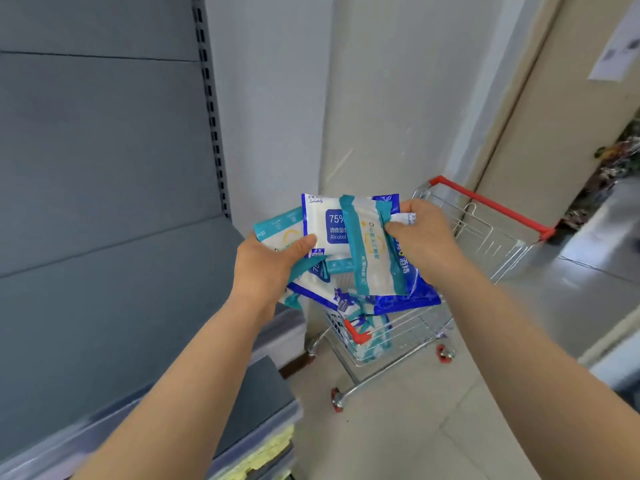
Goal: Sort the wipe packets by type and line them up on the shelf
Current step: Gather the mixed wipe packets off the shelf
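Two hands are seen: the left hand (266, 268) and the right hand (426, 237). Two kinds of packet are held in them: at least two teal-edged packets (370, 251) and at least two blue-edged packets (329, 226); the overlapped rest cannot be counted. One shopping cart (491, 206) is seen.

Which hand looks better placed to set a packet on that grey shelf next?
Probably the left hand: it holds a blue alcohol packet on the side nearest the grey shelf. The right hand pinches a teal-edged packet nearer the cart.
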`<act>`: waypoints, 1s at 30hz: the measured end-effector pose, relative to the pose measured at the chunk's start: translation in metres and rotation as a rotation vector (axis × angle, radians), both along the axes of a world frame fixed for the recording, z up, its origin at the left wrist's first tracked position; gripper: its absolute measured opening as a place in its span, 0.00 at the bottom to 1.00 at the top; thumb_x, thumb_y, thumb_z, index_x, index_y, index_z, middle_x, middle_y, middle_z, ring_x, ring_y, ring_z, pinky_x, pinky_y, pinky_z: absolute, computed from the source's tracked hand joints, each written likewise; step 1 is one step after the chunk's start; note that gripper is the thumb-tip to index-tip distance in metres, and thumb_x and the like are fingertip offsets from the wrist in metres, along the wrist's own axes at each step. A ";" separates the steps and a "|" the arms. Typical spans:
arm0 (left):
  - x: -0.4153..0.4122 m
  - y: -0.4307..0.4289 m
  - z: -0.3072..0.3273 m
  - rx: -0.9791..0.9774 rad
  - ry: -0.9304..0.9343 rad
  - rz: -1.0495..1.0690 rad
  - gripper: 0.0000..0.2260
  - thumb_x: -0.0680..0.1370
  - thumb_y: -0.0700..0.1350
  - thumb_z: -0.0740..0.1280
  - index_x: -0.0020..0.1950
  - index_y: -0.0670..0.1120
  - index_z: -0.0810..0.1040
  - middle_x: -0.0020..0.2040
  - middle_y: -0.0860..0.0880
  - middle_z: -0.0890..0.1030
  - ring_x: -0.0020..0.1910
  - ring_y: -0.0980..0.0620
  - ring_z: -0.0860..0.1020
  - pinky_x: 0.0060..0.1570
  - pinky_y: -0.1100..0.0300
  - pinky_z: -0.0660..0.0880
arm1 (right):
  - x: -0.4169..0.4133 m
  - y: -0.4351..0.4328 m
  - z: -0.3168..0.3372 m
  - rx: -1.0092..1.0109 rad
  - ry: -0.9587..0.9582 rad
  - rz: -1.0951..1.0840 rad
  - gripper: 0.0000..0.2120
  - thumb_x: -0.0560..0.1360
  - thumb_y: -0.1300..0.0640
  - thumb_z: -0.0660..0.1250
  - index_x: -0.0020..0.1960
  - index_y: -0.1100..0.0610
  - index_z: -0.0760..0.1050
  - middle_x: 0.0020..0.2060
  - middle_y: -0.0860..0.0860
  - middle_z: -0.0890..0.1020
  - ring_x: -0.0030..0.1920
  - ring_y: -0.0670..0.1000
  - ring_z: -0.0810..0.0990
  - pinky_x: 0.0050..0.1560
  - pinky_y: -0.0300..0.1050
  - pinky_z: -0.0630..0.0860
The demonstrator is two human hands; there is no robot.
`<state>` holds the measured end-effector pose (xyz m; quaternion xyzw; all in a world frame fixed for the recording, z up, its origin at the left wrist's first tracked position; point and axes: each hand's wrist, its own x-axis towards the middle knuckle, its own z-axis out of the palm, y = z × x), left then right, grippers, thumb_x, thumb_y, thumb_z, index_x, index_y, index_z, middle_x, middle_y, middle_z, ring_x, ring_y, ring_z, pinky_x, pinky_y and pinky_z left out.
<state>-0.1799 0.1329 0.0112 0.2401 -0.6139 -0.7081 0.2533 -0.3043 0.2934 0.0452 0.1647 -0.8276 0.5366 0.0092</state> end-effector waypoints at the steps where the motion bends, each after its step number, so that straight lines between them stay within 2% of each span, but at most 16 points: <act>1: -0.022 0.015 -0.004 0.007 -0.003 -0.012 0.15 0.70 0.46 0.76 0.52 0.47 0.76 0.44 0.51 0.85 0.37 0.53 0.84 0.32 0.58 0.79 | -0.019 0.016 -0.003 0.004 -0.011 -0.018 0.05 0.77 0.63 0.65 0.51 0.56 0.74 0.45 0.51 0.79 0.45 0.48 0.79 0.38 0.41 0.76; 3: -0.066 0.041 -0.013 0.020 -0.015 -0.030 0.18 0.70 0.46 0.76 0.55 0.46 0.75 0.46 0.50 0.85 0.39 0.52 0.85 0.36 0.55 0.81 | -0.057 0.044 -0.011 0.014 -0.026 -0.044 0.04 0.77 0.63 0.65 0.48 0.55 0.73 0.42 0.49 0.79 0.42 0.46 0.78 0.39 0.42 0.76; 6: -0.126 0.068 -0.031 0.037 -0.054 -0.037 0.19 0.69 0.47 0.77 0.55 0.46 0.75 0.47 0.50 0.84 0.41 0.52 0.85 0.42 0.51 0.82 | -0.113 0.072 -0.029 0.031 -0.065 -0.084 0.08 0.77 0.63 0.65 0.42 0.52 0.71 0.40 0.48 0.77 0.41 0.46 0.78 0.40 0.43 0.77; 10: -0.203 0.079 -0.066 0.077 -0.116 -0.049 0.22 0.68 0.48 0.78 0.57 0.46 0.74 0.48 0.50 0.84 0.42 0.51 0.85 0.42 0.51 0.82 | -0.187 0.084 -0.068 0.042 -0.156 -0.127 0.03 0.78 0.61 0.65 0.48 0.54 0.72 0.42 0.49 0.77 0.43 0.47 0.78 0.38 0.41 0.76; 13: -0.259 0.070 -0.101 0.108 -0.194 -0.049 0.23 0.67 0.50 0.78 0.57 0.46 0.74 0.49 0.49 0.84 0.43 0.50 0.84 0.45 0.48 0.82 | -0.243 0.077 -0.103 0.064 -0.221 -0.145 0.04 0.78 0.59 0.65 0.51 0.53 0.72 0.45 0.49 0.78 0.45 0.47 0.78 0.37 0.40 0.75; 18: -0.351 0.038 -0.170 0.180 -0.335 -0.063 0.23 0.66 0.50 0.79 0.56 0.45 0.76 0.47 0.48 0.85 0.42 0.48 0.85 0.46 0.47 0.82 | -0.333 0.047 -0.175 0.131 -0.335 -0.172 0.03 0.77 0.62 0.65 0.49 0.56 0.73 0.44 0.51 0.78 0.46 0.49 0.78 0.43 0.44 0.78; 22: -0.404 0.014 -0.224 0.177 -0.429 -0.073 0.21 0.67 0.50 0.79 0.55 0.47 0.77 0.48 0.47 0.85 0.42 0.48 0.85 0.46 0.45 0.82 | -0.388 0.022 -0.230 0.186 -0.464 -0.159 0.04 0.78 0.60 0.64 0.53 0.55 0.71 0.44 0.49 0.76 0.45 0.47 0.77 0.34 0.39 0.73; 24: -0.427 0.003 -0.252 0.200 -0.495 -0.056 0.22 0.67 0.50 0.78 0.56 0.47 0.76 0.49 0.47 0.84 0.43 0.48 0.84 0.46 0.45 0.81 | -0.412 0.010 -0.260 0.209 -0.521 -0.148 0.04 0.78 0.60 0.63 0.51 0.54 0.71 0.44 0.50 0.78 0.45 0.48 0.78 0.34 0.40 0.72; 28: -0.458 -0.012 -0.317 0.238 -0.601 -0.041 0.16 0.68 0.46 0.78 0.52 0.47 0.77 0.49 0.45 0.84 0.44 0.45 0.84 0.49 0.43 0.80 | -0.443 -0.007 -0.332 0.259 -0.599 -0.114 0.06 0.77 0.62 0.62 0.54 0.58 0.73 0.46 0.54 0.80 0.47 0.52 0.80 0.35 0.41 0.73; 30: -0.467 -0.013 -0.351 0.257 -0.653 -0.056 0.14 0.69 0.45 0.77 0.51 0.46 0.78 0.50 0.44 0.84 0.45 0.46 0.83 0.50 0.45 0.80 | -0.456 -0.012 -0.369 0.300 -0.624 -0.090 0.07 0.77 0.63 0.62 0.55 0.60 0.73 0.48 0.55 0.80 0.48 0.53 0.80 0.36 0.42 0.73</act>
